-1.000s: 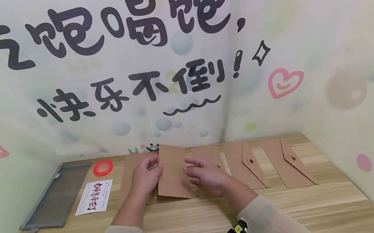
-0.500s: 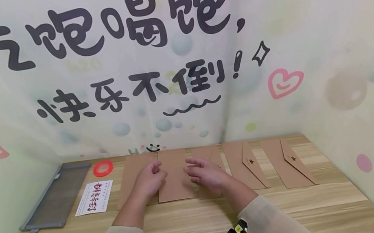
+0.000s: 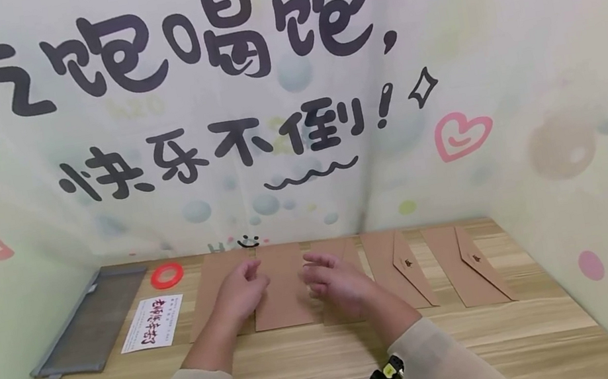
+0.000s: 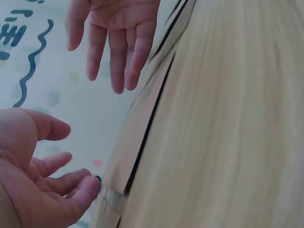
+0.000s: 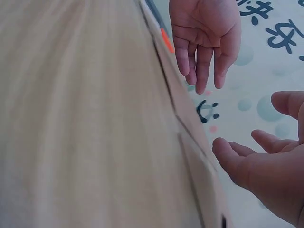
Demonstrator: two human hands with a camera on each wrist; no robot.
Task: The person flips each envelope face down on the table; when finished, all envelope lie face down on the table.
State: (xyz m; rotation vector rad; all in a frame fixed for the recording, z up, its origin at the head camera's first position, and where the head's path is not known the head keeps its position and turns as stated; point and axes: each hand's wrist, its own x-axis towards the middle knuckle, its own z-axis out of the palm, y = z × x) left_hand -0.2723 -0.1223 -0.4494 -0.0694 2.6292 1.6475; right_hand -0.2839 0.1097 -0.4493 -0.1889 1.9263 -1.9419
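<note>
Several brown paper envelopes lie in a row along the back of the table. My left hand hovers over the gap between the leftmost envelope and the second envelope, its fingers relaxed and holding nothing. Above the third envelope is my right hand, fingers loosely bent with nothing between them. The fourth envelope and fifth envelope show diagonal flaps with a small dark print. In the left wrist view, the left hand and right hand face each other, apart.
At the left lie a grey mesh pouch, a red ring-shaped roll and a white card with red handwriting-style characters. A printed curtain hangs behind the table's back edge. Bare wood shows in front of the envelopes.
The second envelope, raised and tilted between my hands a second ago, now lies flat on the table. My left fingers have come off it; both hands stay almost where they were.
</note>
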